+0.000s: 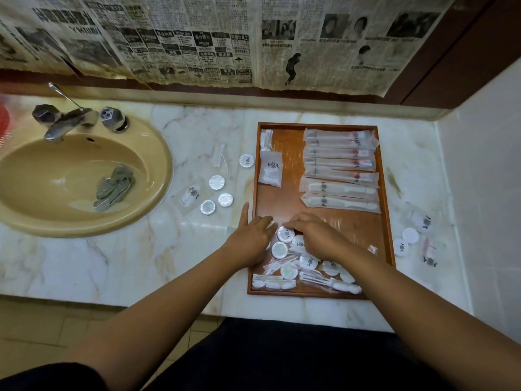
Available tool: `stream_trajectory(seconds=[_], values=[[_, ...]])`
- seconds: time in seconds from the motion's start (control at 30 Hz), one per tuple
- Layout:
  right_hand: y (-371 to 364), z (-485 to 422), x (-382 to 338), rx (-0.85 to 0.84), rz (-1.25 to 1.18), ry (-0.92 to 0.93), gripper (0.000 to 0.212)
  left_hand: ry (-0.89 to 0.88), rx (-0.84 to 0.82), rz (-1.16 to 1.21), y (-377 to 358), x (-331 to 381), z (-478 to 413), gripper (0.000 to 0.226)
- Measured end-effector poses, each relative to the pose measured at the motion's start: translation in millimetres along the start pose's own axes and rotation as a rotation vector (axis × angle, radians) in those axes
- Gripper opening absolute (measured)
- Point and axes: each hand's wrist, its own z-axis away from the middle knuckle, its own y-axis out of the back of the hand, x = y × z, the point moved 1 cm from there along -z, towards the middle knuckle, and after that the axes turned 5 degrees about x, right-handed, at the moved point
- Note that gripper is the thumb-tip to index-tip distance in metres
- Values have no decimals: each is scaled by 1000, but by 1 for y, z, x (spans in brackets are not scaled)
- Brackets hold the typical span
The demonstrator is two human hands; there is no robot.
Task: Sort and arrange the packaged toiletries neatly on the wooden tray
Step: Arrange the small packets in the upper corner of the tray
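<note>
The wooden tray (284, 204) lies on the marble counter. Long toothbrush and comb packets (339, 170) are stacked in a column along its right half. A white sachet (270, 168) and a cotton-bud packet (266, 139) lie at its far left. Round white soap packets (279, 250) and cotton-bud packets (275, 284) are jumbled in the near left corner. My left hand (251, 235) rests over the tray's left rim, thumb stretched out on the counter, fingers curled near a round soap (285, 234). My right hand (315, 235) lies palm down on the pile; what its fingers hold is hidden.
Left of the tray, several round soaps (217, 182) and clear packets (189, 196) lie on the counter. More round soaps (410, 235) and packets (423, 221) sit to the right by the white wall. A beige sink (84, 176) with a tap and a grey cloth is at far left.
</note>
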Motion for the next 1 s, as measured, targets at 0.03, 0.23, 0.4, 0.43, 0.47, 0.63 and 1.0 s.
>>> stream_trajectory(seconds=[0.03,0.23,0.4,0.43,0.47,0.63,1.0], values=[[1,5,0,-11,-6,-9,76,13,-14,25,-1,2,4,50],[3,26,7,36,-80,-75,60,61,-60,137,9,12,17,44],[-3,27,-3,11,-8,-62,65,68,-77,138,9,17,21,43],[-6,26,-4,-18,21,-51,68,73,-91,143,8,18,21,42],[-8,26,-5,-32,38,-45,69,79,-91,152,7,19,22,42],[-10,29,-7,-71,59,-52,56,14,20,246,0,21,31,36],[14,-16,-47,163,77,-93,20,242,310,523,17,-10,42,32]])
